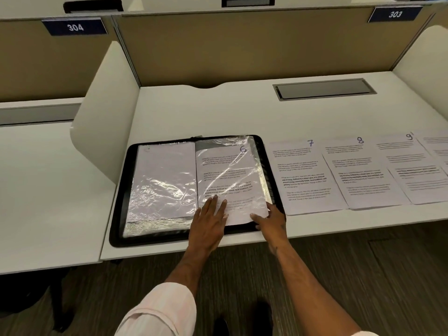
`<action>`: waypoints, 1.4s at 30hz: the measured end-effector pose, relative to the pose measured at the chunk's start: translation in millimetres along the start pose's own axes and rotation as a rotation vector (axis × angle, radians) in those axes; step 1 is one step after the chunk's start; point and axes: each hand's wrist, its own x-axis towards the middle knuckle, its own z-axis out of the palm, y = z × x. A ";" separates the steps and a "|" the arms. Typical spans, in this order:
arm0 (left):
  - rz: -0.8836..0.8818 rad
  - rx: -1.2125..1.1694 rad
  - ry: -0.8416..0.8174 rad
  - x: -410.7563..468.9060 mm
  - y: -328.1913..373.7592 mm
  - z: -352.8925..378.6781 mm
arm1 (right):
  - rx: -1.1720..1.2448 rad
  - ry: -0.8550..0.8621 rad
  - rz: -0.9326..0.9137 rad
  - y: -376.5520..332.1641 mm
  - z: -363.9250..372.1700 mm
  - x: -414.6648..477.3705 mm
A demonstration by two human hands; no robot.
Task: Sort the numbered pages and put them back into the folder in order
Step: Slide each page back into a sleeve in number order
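Note:
A black folder [120, 190] lies open on the desk with shiny plastic sleeves. The left sleeve [164, 180] holds a sheet showing its blank back. Page 6 [230, 170] sits in the right sleeve, its lower edge sticking out past the sleeve's bottom. My left hand [209, 221] lies flat with fingers spread on the lower part of page 6 and the sleeve. My right hand [271, 221] grips the page's lower right corner. Pages 7 [305, 175], 8 [361, 170] and 9 [417, 166] lie in a row to the right of the folder.
Another sheet [436, 144] is cut off at the right edge. A grey cable hatch [324, 88] is set into the desk behind the pages. White side dividers [106, 117] and a tan back panel [266, 44] enclose the desk. Carpet floor lies below the front edge.

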 end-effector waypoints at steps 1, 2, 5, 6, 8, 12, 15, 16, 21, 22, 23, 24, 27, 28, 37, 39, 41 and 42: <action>0.003 0.002 0.005 0.6 -0.2 0.3 | -0.006 -0.009 -0.005 -0.9 -0.5 -0.2; 0.013 0.007 0.018 1.4 -0.5 0.8 | -0.011 -0.007 -0.012 -1.1 -0.3 0.9; 0.026 0.026 0.033 3.0 0.8 0.8 | -0.021 0.045 -0.019 -5.1 1.4 3.8; 0.021 0.031 0.033 3.4 1.4 1.0 | -0.027 0.060 -0.020 -5.0 2.3 5.8; 0.008 0.039 0.026 3.5 2.4 1.3 | -0.070 0.083 -0.025 -6.2 4.9 8.8; 0.004 0.037 0.023 4.9 3.5 3.9 | -0.150 0.091 -0.041 -13.4 6.7 8.8; 0.024 0.060 0.005 7.7 3.7 4.3 | -0.161 0.065 -0.059 -15.0 3.8 8.8; 0.031 0.070 -0.001 9.4 3.5 4.3 | -0.163 0.062 -0.062 -13.4 2.8 10.3; 0.072 0.104 0.017 18.4 2.0 3.9 | -0.144 0.053 -0.062 -7.9 0.4 14.6; 0.074 0.103 0.015 21.0 1.9 4.1 | -0.138 0.055 -0.067 -6.9 -0.4 15.3; 0.072 0.104 0.011 23.4 1.6 4.4 | -0.127 0.055 -0.068 -6.1 -1.5 15.4; 0.069 0.105 0.008 26.1 1.4 4.7 | -0.105 0.053 -0.060 -5.5 -2.7 15.7; 0.062 0.113 0.008 33.6 -0.2 7.4 | -0.017 0.030 -0.024 -5.3 -4.5 15.7; 0.066 0.112 0.009 35.1 -0.6 8.8 | -0.007 0.027 -0.022 -5.4 -4.4 15.3; 0.101 -0.138 -0.101 18.7 16.9 -8.9 | -0.168 0.071 -0.210 -31.4 -1.4 -12.1; 0.119 -0.194 -0.057 14.5 23.1 -18.4 | -0.241 0.078 -0.302 -48.7 5.7 -27.7; 0.089 -0.263 0.049 13.3 29.6 -31.0 | -0.305 0.056 -0.429 -66.6 15.6 -42.4; 0.052 -0.311 0.105 12.7 30.8 -39.0 | -0.336 0.034 -0.513 -76.1 21.9 -50.5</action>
